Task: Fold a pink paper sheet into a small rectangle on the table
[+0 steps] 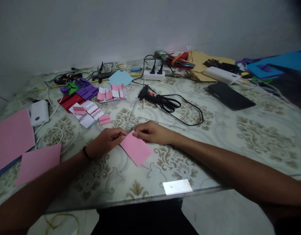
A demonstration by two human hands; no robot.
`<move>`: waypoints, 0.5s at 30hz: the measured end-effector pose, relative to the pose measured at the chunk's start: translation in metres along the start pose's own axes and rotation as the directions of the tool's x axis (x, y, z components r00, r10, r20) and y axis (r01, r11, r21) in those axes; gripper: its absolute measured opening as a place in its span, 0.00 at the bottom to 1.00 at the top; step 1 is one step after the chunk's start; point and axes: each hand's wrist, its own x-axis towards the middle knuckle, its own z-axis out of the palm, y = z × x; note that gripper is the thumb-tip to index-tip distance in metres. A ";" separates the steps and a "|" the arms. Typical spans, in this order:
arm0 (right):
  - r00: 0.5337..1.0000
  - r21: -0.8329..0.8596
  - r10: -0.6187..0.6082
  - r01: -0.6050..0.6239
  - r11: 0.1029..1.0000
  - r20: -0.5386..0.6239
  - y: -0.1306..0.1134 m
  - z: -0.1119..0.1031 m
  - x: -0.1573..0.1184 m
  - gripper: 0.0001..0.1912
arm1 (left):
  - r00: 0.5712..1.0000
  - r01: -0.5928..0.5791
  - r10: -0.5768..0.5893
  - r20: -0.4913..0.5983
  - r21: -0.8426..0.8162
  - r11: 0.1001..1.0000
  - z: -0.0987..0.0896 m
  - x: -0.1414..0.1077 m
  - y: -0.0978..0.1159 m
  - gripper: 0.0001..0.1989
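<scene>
A small pink paper (137, 148) lies slanted near the middle of the patterned table. My left hand (107, 140), with a dark band at the wrist, pinches its upper left corner between thumb and fingers. At its top edge my right hand (151, 132) is closed on the paper too, thumb on top and fingers curled. Beyond my left hand are folded pink and white papers (88, 112) and a small folded pink piece (104, 119). A black glue gun (147, 94) with a coiled cord stands past my right hand.
Pink sheets (12, 140) (40, 163) and a white power bank (39, 113) with a cable lie left. A power strip (154, 75) is at the back, a black phone (231, 95) at right. A white card (177, 187) sits by the front edge.
</scene>
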 end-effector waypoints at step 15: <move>1.000 -0.029 -0.023 0.023 0.999 -0.009 0.000 0.000 0.000 0.24 | 1.000 0.001 -0.001 0.008 -0.001 1.000 0.000 0.000 0.001 0.12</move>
